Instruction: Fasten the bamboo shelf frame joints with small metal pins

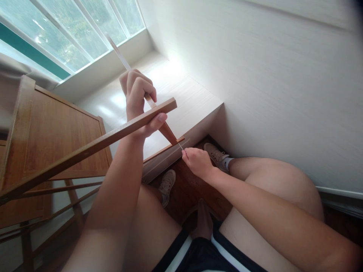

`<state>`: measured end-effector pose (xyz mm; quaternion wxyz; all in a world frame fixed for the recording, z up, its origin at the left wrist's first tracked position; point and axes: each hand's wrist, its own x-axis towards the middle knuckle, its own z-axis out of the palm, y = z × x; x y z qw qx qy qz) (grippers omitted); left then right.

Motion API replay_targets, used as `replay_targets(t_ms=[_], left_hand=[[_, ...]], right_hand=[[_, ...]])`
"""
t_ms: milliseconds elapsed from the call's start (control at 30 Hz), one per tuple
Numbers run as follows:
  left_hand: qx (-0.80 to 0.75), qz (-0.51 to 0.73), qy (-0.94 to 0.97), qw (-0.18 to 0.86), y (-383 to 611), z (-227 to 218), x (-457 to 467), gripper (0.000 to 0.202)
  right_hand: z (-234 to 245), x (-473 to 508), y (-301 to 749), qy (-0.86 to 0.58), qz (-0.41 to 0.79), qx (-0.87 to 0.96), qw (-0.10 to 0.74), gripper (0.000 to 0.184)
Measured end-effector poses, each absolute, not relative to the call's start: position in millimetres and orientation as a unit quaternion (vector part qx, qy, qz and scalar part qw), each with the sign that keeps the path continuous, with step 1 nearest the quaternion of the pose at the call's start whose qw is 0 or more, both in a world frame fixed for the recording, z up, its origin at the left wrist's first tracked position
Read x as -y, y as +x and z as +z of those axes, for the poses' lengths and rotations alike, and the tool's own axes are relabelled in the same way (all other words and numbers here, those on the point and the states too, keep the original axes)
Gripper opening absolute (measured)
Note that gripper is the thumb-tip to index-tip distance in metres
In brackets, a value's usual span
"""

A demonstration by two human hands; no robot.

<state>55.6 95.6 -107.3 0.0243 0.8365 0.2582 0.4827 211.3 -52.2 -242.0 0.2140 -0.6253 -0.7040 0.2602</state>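
My left hand (pixel 138 92) is closed around a wooden bar (pixel 168 133) that slants from the window side down toward my right hand. Its thumb presses against a second, longer wooden rail (pixel 93 148), which crosses the bar and runs off to the lower left. At the bar's near end, my right hand (pixel 197 160) pinches a thin metal rod (pixel 180 146), whose tip meets the wood. Any handle is hidden in the fist. A short wooden strip (pixel 163 150) lies across the bar's near end; whether they are joined I cannot tell.
A brown wooden panel (pixel 62 132) with slats below stands at the left. Beyond my hands is a pale ledge (pixel 184 98) under a barred window (pixel 82 34). A white panel wall (pixel 269 87) rises at the right. My shoes (pixel 167 185) are on the dark wooden floor (pixel 185 189).
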Motion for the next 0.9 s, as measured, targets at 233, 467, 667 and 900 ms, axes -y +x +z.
replay_targets(t_ms=[233,467,667,900], left_hand=[[-0.246,0.489,0.837,0.025,56,-109,-97,0.062],[-0.244,0.491,0.835,0.044,56,-110,-98,0.06],[-0.249,0.486,0.838,0.027,56,-107,-98,0.059],[-0.239,0.485,0.841,0.016,57,-105,-97,0.06]], right_hand=[[-250,52,208,-0.602,0.377,0.633,0.307,0.041],[-262,57,197,-0.551,0.517,0.517,0.403,0.043],[-262,59,194,-0.522,0.575,0.459,0.431,0.044],[-264,65,194,-0.521,0.557,0.484,0.428,0.044]])
